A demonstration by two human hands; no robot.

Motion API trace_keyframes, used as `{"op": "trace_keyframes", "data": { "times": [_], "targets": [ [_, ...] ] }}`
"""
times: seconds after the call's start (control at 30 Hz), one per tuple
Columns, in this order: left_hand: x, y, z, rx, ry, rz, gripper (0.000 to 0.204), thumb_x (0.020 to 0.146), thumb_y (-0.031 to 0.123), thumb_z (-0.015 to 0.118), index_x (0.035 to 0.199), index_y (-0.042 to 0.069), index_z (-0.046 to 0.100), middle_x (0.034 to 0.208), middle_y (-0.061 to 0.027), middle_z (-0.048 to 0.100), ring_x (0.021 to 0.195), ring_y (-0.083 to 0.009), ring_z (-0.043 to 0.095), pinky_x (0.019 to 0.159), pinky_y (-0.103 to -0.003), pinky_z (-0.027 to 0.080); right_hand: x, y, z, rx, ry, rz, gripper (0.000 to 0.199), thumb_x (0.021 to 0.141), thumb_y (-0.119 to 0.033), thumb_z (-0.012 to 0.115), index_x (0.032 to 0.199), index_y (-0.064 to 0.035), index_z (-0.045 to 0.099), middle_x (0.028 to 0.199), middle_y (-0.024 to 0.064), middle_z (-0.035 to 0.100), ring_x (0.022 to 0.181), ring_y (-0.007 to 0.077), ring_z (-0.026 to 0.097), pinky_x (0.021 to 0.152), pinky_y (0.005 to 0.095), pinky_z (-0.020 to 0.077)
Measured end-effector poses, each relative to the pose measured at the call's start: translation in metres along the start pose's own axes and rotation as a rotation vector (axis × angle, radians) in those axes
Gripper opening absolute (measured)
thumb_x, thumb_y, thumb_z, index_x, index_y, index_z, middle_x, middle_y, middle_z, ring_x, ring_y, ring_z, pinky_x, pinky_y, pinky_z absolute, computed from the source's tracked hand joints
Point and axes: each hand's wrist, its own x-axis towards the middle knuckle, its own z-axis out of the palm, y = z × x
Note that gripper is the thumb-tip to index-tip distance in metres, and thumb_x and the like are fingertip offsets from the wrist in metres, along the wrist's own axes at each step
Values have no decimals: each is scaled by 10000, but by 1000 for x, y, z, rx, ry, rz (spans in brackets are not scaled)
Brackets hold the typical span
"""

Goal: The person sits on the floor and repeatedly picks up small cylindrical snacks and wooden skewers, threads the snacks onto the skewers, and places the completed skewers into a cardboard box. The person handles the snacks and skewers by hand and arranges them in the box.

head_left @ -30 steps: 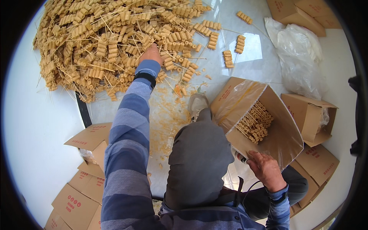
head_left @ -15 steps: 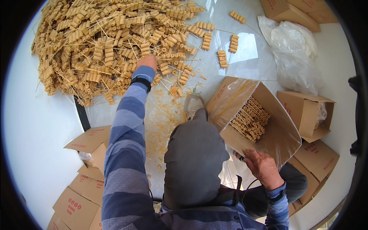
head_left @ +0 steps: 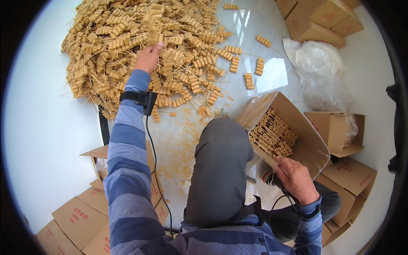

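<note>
Your left hand (head_left: 148, 57) closes on a skewer bundle (head_left: 153, 23) lifted off the pile (head_left: 106, 46) while your right hand (head_left: 295, 178), fingers curled, grips the box (head_left: 306, 140) rim; carry it over, laying it flat beside the rows.

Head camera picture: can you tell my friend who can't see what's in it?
A person's left hand lifts a skewer of tan rolls off a big pile on the floor, while their right hand steadies an open cardboard box partly filled with skewers.

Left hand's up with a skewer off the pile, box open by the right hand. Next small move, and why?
Probably carry the skewer in the left hand across to the open box. It is lifted above the pile, and the right hand rests at the box's edge beside rows already packed.
</note>
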Motion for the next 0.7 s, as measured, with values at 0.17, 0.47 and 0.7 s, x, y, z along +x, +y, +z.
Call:
{"op": "trace_keyframes", "data": {
  "times": [0.17,0.47,0.7],
  "targets": [
    [-36,51,-40,-853,-113,-25,344,1036,343,564,1111,19,652,853,-53,622,782,-147,628,731,-284,529,-12,-21,-17,110,72,-39,258,938,-142,657,1162,-15,657,934,154,694,838,324,674,759,376,538],
    [-211,193,-22,-1513,-475,128,254,1061,254,493,1174,34,550,910,-84,640,750,-181,631,662,-308,534,10,-104,-17,1150,99,-100,386,1067,-209,515,1382,14,521,1242,115,589,1167,169,582,977,296,490],
    [-313,240,29,-1549,-695,-88,316,1049,264,451,1239,30,545,908,-53,614,656,-132,540,560,-269,421,33,-105,-21,1548,88,-71,547,1077,-411,438,1407,24,477,847,9,574,810,117,597,718,271,503]
  ]
}}
